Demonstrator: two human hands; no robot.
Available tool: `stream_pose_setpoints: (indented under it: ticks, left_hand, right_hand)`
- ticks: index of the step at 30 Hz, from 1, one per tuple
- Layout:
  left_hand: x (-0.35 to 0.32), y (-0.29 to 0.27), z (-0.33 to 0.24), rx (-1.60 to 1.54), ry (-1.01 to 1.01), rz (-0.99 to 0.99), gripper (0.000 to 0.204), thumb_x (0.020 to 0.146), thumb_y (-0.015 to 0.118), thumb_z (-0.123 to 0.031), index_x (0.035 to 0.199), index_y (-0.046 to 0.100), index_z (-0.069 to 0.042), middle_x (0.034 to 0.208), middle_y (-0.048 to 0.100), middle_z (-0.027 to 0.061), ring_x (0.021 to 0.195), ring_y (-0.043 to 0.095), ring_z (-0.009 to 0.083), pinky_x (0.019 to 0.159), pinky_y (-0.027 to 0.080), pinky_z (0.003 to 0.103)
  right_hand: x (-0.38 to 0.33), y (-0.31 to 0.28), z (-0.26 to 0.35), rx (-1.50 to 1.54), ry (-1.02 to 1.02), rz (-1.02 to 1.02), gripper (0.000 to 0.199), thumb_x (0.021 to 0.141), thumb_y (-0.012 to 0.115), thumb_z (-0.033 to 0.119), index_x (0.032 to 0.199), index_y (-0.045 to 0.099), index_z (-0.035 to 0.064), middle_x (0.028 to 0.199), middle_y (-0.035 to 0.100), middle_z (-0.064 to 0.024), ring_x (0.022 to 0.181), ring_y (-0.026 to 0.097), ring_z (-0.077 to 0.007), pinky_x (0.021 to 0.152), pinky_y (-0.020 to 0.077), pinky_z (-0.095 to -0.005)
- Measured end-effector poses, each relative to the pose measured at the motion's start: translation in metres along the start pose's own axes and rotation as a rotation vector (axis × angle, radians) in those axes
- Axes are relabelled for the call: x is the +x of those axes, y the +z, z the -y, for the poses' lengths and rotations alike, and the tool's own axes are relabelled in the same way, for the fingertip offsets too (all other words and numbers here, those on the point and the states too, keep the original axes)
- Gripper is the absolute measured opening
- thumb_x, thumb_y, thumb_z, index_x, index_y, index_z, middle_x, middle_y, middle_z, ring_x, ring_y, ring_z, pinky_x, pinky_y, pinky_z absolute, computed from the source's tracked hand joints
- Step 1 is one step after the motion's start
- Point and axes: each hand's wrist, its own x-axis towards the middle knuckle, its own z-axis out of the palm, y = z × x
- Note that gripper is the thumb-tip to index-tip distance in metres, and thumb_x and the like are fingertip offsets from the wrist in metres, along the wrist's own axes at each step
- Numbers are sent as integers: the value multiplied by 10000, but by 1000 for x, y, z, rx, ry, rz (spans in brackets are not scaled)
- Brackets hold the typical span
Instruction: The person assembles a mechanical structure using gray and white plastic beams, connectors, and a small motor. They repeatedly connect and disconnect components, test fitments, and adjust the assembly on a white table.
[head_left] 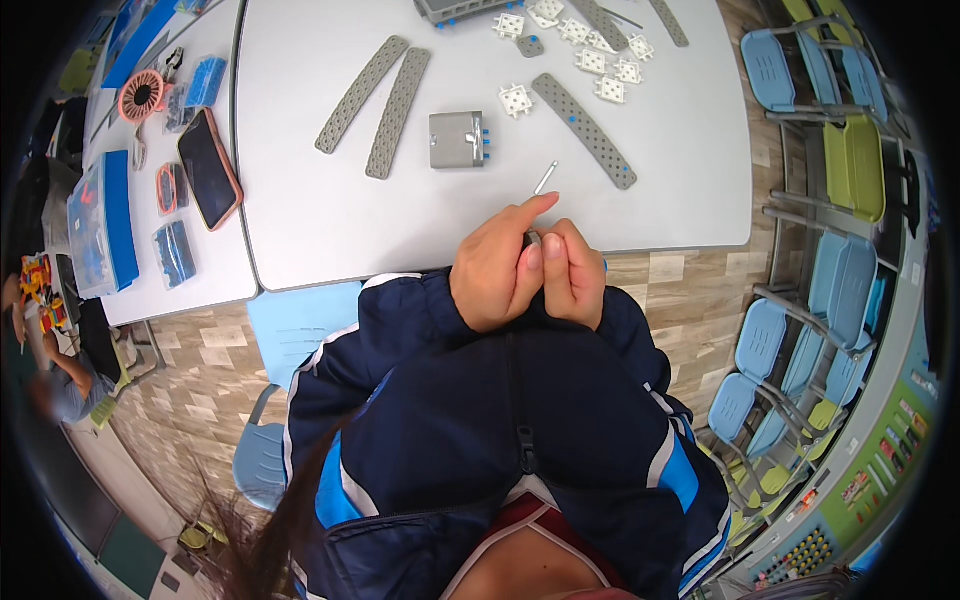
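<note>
My left hand and my right hand are drawn together at the table's near edge, fingers curled. Between them shows a sliver of a small dark grey piece, mostly hidden by the fingers. A tiny blue bit peeks out at the right hand's outer side. Just beyond my left index fingertip is a thin pale rod; whether it touches the finger I cannot tell. Farther off lie a grey box-shaped block with blue pegs on its right side and a grey perforated beam with blue pegs in it.
Two grey beams lie at the left of the white table. White connector pieces are scattered at the far right, near a large grey unit. A phone and a pink fan rest on the adjoining table. Blue chairs line the right.
</note>
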Motion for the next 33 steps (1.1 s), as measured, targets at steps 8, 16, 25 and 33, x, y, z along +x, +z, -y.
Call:
stream_pose_setpoints:
  ticks: [8, 16, 25, 33]
  left_hand:
    - [7, -12, 13, 177, 195, 127, 422, 1009, 423, -237, 1280, 550, 60, 837, 569, 155, 672, 522, 258, 645, 441, 338]
    - [5, -9, 19, -20, 4, 140, 515, 1001, 490, -334, 1344, 500, 51, 856, 563, 145, 733, 504, 285, 717, 432, 363]
    - [11, -16, 26, 143, 107, 152, 598, 1019, 387, -432, 1352, 520, 47, 808, 502, 141, 707, 477, 273, 657, 410, 364]
    - [11, -14, 16, 161, 199, 132, 395, 969, 452, -212, 1235, 596, 42, 834, 536, 156, 708, 504, 264, 655, 426, 356]
  right_hand:
    - [3, 1, 2, 24, 29, -24, 151, 1008, 471, 122, 940, 552, 14, 752, 585, -137, 624, 564, -211, 590, 439, -316]
    - [11, 4, -8, -62, -65, -14, 162, 996, 488, 117, 880, 515, 7, 713, 530, -139, 599, 524, -259, 576, 428, -354]
    - [9, 10, -15, 648, 285, 138, 435, 1042, 405, 461, 1115, 491, 41, 835, 501, 3, 672, 427, -49, 606, 363, -220]
    - [-2, 11, -22, 753, 275, 157, 325, 1061, 390, 291, 1211, 503, 24, 870, 519, -2, 701, 454, -59, 631, 384, -220]
